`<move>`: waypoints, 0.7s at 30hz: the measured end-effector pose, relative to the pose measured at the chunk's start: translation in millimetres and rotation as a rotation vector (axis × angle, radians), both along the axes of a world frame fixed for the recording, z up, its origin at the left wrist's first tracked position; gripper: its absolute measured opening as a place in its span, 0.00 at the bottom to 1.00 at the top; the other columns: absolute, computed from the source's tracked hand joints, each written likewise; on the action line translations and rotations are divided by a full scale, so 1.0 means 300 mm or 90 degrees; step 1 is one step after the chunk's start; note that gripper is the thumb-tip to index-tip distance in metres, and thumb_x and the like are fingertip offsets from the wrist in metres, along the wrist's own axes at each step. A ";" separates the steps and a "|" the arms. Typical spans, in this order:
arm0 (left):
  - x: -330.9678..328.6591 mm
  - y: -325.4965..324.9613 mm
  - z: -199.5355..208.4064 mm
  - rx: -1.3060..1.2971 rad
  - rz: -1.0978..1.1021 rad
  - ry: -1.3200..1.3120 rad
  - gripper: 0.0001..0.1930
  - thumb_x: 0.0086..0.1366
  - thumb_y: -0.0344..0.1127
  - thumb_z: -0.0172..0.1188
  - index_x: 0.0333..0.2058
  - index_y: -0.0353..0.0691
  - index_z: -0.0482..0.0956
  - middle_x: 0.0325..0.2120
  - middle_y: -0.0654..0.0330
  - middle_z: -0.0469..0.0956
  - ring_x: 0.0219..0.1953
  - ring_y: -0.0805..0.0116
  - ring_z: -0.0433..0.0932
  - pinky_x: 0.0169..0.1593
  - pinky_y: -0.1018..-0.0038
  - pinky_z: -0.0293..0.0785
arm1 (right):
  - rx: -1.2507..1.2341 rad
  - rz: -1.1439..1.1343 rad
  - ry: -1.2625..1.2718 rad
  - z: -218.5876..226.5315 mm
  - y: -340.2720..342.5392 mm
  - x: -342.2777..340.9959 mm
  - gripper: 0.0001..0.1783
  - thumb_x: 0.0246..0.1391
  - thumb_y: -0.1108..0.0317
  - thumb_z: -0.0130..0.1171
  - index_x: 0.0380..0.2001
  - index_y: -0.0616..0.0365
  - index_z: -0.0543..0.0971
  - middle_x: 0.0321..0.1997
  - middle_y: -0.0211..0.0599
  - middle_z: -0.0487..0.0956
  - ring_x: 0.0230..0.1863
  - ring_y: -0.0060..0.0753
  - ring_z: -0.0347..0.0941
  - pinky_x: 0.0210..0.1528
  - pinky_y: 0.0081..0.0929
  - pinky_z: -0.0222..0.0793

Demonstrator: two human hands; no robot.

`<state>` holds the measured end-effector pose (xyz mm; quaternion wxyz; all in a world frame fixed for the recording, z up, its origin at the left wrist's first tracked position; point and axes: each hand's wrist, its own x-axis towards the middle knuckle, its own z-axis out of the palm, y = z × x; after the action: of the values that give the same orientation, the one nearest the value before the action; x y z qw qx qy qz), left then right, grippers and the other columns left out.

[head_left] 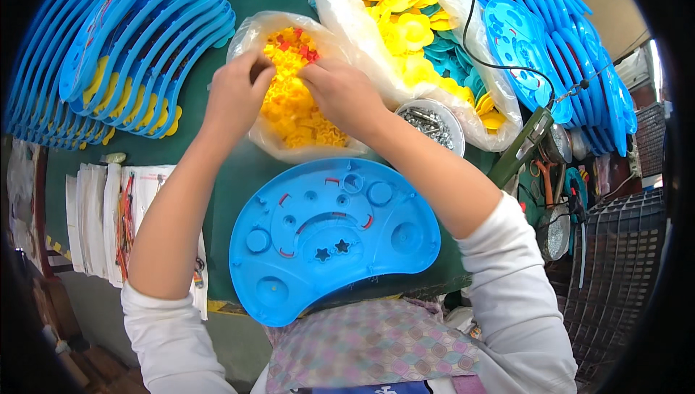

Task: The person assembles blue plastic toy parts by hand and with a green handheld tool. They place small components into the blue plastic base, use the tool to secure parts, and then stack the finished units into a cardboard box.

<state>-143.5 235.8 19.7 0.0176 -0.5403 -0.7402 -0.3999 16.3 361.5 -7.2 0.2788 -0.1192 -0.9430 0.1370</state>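
- Head view: the left hand (235, 93) and the right hand (344, 93) are both reaching into a clear plastic bag (250, 32) lying at 12 o'clock from the person, on a green table (239, 169).
- The bag is holding small yellow pieces (297, 115), some star-shaped, with a few red pieces (304, 50) mixed in near the top.
- The left hand is curling its fingers (260, 68) down into the pile; the fingertips are buried among the pieces, so I cannot tell whether they are pinching one.
- The right hand is lying knuckles-up just beside the left, fingers pointing toward 10 o'clock and touching the yellow pieces; whether it is gripping anything I cannot tell.
- A blue curved tray (333, 238) is lying flat directly in front of the person, below both forearms, showing round sockets, two star-shaped holes and short red marks.
- At 1 o'clock, a larger clear bag (449, 3) is holding yellow flower-like discs (409, 32) and teal parts (445, 57).
- Touching that bag's lower edge, a round metal bowl of screws (432, 124) is sitting just beside the right forearm.
- Stacks of blue trays are leaning at 10 o'clock (137, 39) and at 2 o'clock (557, 46).
- A green power screwdriver (525, 144) is hanging on a black cable (474, 10) at 3 o'clock.
- White packets (94, 213) are lying at 9 o'clock, at the table edge.
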 end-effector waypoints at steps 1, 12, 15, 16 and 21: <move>-0.027 0.070 -0.023 0.013 -0.008 0.004 0.10 0.63 0.32 0.63 0.38 0.32 0.81 0.32 0.49 0.83 0.33 0.54 0.82 0.41 0.66 0.77 | 0.053 -0.045 -0.065 -0.005 0.020 -0.054 0.09 0.56 0.71 0.56 0.38 0.58 0.82 0.37 0.43 0.80 0.42 0.47 0.76 0.44 0.40 0.74; -0.030 0.319 -0.125 -0.111 0.025 0.262 0.11 0.53 0.33 0.68 0.35 0.38 0.83 0.36 0.51 0.81 0.42 0.50 0.75 0.51 0.60 0.72 | 0.083 -0.103 -0.186 -0.018 0.085 -0.045 0.10 0.50 0.69 0.60 0.37 0.56 0.81 0.45 0.39 0.78 0.50 0.43 0.73 0.53 0.38 0.72; -0.013 0.266 -0.087 -0.015 -0.012 0.185 0.12 0.56 0.31 0.67 0.40 0.36 0.81 0.39 0.49 0.81 0.43 0.49 0.76 0.50 0.60 0.73 | 0.032 -0.060 -0.124 -0.025 0.088 -0.035 0.13 0.49 0.69 0.62 0.40 0.57 0.79 0.44 0.41 0.78 0.49 0.45 0.73 0.52 0.39 0.71; -0.013 0.240 -0.078 0.038 -0.019 0.175 0.13 0.57 0.30 0.67 0.41 0.35 0.81 0.40 0.49 0.81 0.44 0.48 0.77 0.51 0.60 0.73 | 0.001 -0.045 -0.082 -0.021 0.080 -0.027 0.14 0.49 0.70 0.63 0.40 0.57 0.78 0.44 0.42 0.78 0.49 0.46 0.73 0.52 0.39 0.71; 0.153 -0.052 0.011 0.083 -0.017 -0.136 0.08 0.61 0.27 0.65 0.39 0.35 0.79 0.34 0.55 0.80 0.38 0.61 0.82 0.42 0.70 0.78 | -0.200 0.106 0.046 0.046 -0.023 0.152 0.17 0.47 0.73 0.66 0.41 0.58 0.74 0.41 0.43 0.77 0.47 0.48 0.73 0.48 0.39 0.72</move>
<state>-97.4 220.2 23.1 -0.0316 -0.5023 -0.7029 -0.5026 61.9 354.5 6.5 0.2778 -0.0776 -0.9060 0.3097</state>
